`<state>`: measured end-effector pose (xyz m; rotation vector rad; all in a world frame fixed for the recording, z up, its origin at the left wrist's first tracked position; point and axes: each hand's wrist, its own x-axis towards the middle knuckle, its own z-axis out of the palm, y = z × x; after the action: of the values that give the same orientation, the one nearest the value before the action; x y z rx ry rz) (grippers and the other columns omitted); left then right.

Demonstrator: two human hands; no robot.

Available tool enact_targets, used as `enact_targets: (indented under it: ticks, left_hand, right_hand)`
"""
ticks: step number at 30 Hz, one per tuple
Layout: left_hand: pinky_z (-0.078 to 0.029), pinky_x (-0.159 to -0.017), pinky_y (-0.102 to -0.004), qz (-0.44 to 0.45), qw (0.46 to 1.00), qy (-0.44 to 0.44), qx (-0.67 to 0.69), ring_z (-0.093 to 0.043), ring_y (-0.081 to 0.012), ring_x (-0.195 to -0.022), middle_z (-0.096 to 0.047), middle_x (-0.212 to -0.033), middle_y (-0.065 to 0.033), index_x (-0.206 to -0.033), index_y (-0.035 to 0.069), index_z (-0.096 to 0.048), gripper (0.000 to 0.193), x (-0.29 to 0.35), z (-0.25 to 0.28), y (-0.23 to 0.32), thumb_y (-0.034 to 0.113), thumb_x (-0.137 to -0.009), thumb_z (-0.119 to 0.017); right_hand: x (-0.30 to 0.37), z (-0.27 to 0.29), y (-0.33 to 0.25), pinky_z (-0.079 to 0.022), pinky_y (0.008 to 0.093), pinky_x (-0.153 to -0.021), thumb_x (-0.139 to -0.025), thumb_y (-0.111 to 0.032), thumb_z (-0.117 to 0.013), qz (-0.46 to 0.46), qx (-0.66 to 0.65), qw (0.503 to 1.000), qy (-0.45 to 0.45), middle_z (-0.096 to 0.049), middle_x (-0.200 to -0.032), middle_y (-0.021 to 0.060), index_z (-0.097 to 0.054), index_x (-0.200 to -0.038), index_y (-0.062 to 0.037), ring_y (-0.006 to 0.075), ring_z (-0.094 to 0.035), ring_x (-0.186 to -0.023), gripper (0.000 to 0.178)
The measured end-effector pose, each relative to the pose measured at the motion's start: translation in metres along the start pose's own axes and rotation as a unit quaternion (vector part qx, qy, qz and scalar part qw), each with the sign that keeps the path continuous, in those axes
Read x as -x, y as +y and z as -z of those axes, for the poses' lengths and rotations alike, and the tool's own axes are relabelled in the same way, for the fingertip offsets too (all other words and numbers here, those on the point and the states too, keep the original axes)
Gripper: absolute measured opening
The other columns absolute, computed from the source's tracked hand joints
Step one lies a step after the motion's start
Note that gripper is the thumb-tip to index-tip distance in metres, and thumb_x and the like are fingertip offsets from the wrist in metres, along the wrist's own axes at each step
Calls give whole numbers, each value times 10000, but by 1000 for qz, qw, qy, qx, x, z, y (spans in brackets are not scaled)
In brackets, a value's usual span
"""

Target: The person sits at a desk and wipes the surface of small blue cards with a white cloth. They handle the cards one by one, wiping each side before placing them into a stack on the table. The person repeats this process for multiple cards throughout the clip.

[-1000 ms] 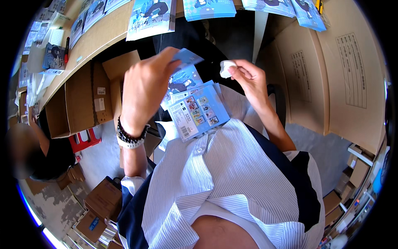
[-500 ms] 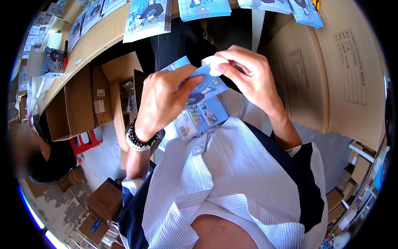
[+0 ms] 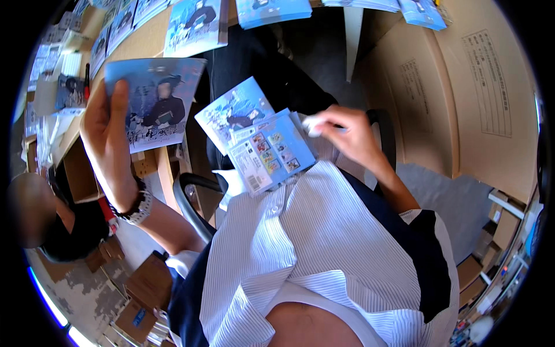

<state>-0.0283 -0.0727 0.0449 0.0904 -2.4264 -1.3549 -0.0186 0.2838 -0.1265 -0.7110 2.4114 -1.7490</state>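
Note:
My left hand (image 3: pixel 108 141) is raised at the left, its thumb on the front of a flat blue illustrated packet (image 3: pixel 156 107) that it grips by the left edge. My right hand (image 3: pixel 351 139) pinches a small white wad (image 3: pixel 312 125), blurred by motion, right of my lap. Two more such packets rest on my lap. One illustrated packet (image 3: pixel 231 110) lies face up. Partly over it is a packet with its back up (image 3: pixel 272 153), showing small pictures and a barcode. The white wad is close to this packet's right edge.
A wooden table (image 3: pixel 153 49) ahead bears several stacks of blue packets (image 3: pixel 274 11). Large cardboard boxes (image 3: pixel 425 98) stand at the right. An open carton (image 3: pixel 81 173) is under the table at the left. Another person (image 3: pixel 69 217) is at the far left.
My left hand has moved left and up, carrying a packet away from my lap and uncovering the packets there. My right hand has moved down slightly, still pinching the white wad.

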Motion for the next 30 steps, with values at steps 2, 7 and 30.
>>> enact_targets:
  ticks: [2, 7, 30]
  left_hand:
    - [-466, -586, -239, 34, 992, -111, -53, -562, -55, -666, -682, -807, -41, -1020, -25, -684, 243, 12, -5, 3, 216, -990, -661]
    - [-566, -638, -304, -156, 929, -269, -201, -726, -226, -766, -759, -962, -108, -1083, 90, -760, 194, 82, -75, 6, 135, -897, -726]
    - [-500, -610, -332, -127, 948, -168, -238, -666, -255, -690, -693, -828, -121, -1018, 38, -730, 144, 39, -98, -16, 106, -892, -721]
  right_hand:
    - [-5, 15, 6, -525, 242, -681, -903, -100, -739, -66, -47, 992, 100, -708, -900, 97, -719, -1052, 31, 130, -676, -767, 200]
    - [-19, 25, -8, -516, 241, -660, -927, -87, -719, -43, -41, 993, 99, -693, -902, 90, -706, -1066, 42, 126, -665, -770, 190]
    - [-8, -23, -12, -594, 335, -846, -946, -150, -693, -141, -23, 984, -105, -660, -1230, 187, -680, -1180, 33, 288, -712, -981, 298]
